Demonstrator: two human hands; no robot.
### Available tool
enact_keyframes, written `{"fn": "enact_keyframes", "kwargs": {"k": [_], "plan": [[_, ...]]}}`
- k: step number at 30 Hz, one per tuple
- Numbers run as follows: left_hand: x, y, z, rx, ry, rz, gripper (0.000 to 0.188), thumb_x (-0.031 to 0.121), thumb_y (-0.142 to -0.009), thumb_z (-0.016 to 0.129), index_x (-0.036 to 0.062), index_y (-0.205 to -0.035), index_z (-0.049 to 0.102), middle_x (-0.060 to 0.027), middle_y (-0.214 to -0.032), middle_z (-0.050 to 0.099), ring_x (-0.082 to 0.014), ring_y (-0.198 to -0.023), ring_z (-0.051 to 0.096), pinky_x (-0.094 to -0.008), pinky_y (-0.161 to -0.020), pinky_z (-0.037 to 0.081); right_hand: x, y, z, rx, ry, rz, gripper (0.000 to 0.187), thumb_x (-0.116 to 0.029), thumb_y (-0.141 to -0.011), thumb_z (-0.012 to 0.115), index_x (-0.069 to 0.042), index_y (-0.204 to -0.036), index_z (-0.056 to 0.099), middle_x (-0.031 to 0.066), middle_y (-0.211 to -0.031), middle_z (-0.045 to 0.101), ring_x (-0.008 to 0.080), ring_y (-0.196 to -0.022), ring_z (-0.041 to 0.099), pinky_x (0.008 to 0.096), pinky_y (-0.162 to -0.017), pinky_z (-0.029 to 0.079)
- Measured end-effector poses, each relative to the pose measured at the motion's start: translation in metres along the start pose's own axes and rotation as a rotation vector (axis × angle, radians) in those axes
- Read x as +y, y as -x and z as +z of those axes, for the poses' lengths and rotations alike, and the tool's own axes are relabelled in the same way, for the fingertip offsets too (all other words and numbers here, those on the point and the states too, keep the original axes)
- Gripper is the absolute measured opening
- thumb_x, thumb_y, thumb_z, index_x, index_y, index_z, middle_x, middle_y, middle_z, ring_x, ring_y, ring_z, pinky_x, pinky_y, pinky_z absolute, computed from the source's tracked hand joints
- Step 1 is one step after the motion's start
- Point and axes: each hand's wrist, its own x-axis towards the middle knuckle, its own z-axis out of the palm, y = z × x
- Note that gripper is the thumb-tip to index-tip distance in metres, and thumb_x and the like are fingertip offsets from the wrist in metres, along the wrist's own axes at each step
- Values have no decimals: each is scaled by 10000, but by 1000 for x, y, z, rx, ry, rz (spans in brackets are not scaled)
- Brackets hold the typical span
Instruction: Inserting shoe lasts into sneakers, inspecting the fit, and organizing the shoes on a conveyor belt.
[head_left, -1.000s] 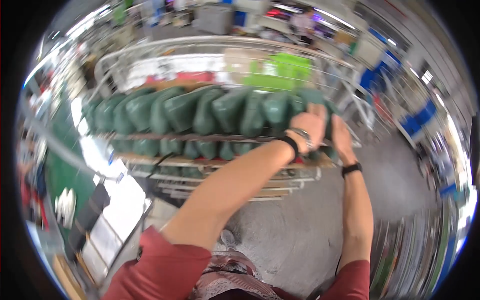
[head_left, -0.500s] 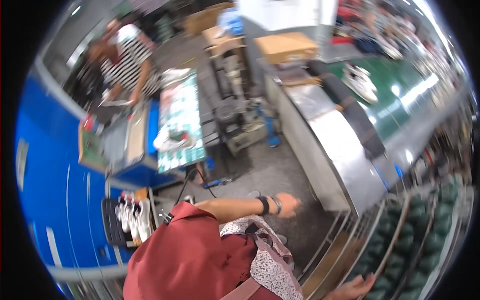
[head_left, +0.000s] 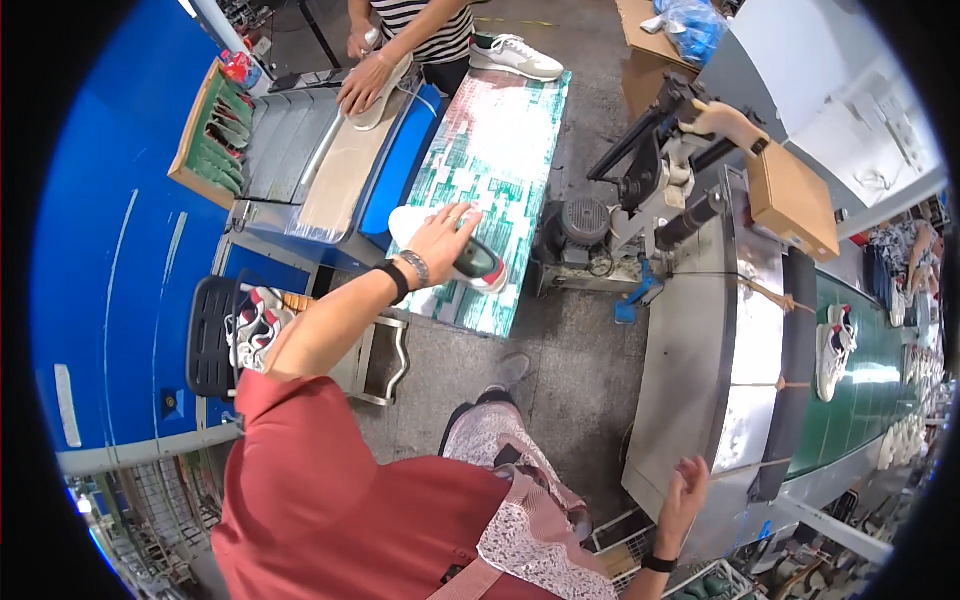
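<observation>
A white sneaker (head_left: 480,263) with a dark green lining and a red heel trim lies on the near end of a narrow table (head_left: 490,170) with a green-and-white patterned cover. My left hand (head_left: 440,247) reaches over this shoe from the near side, its fingers wrapped across the middle; the palm side is hidden. To the right, my right hand (head_left: 684,497) is held up beside the grey side of a conveyor bench, fingers stretched and nothing in them. At the table's far end stands another white sneaker (head_left: 515,57).
Across the table, a co-worker's hand (head_left: 368,85) rests on a pale shoe. A cart (head_left: 210,340) with sneakers stands at left. A motorised machine (head_left: 585,222) is right of the table; the conveyor (head_left: 825,400) runs along the right side, with a cardboard box (head_left: 790,200) at its end.
My view has turned and come nearer the patterned table. My left hand has gone forward onto the near sneaker. My right hand has left the rack of green shapes and risen.
</observation>
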Motion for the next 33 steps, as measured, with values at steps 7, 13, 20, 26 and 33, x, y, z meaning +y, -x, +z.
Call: {"fn": "enact_keyframes", "kwargs": {"k": [7,13,20,26,33], "plan": [[-61,-34,34,-397,-90,105,711,384,-626,889,71,-1180,571,-120,-875,719,-309,-858,708,-425,-861,511,-20,-40,73,-203,-86,102,512,-13,-923,641,29,-1414,501,153,-1167,668,205,-1046,662,311,-905,534],[54,-50,6,-417,304,-98,708,499,-623,900,-10,-1064,684,-235,-821,710,-388,-814,721,-443,-748,569,-9,-88,96,-248,-427,162,802,-119,-900,714,-18,-1568,283,189,-1396,551,295,-1253,562,410,-1064,457],[258,-124,8,-278,1692,-175,506,319,-860,824,-25,-1201,678,-78,-1119,732,-133,-1015,662,-318,-922,522,-94,-216,102,-471,-688,-192,1134,-496,-815,752,17,-1608,125,178,-1614,282,301,-1484,313,412,-1222,230],[342,-213,56,-24,2173,-413,500,373,-981,687,-30,-1268,619,-61,-1161,690,-107,-975,651,-289,-879,528,-126,-298,66,-336,-521,-188,957,-183,-866,715,34,-1598,138,213,-1536,376,288,-1381,434,389,-1151,349],[348,-330,82,-1,2258,-608,632,627,-985,554,27,-1115,701,-62,-1006,739,-143,-863,706,-267,-749,553,-184,-401,81,-221,-183,-360,956,-212,-839,724,55,-1575,177,273,-1408,516,339,-1247,576,392,-1044,461]]}}
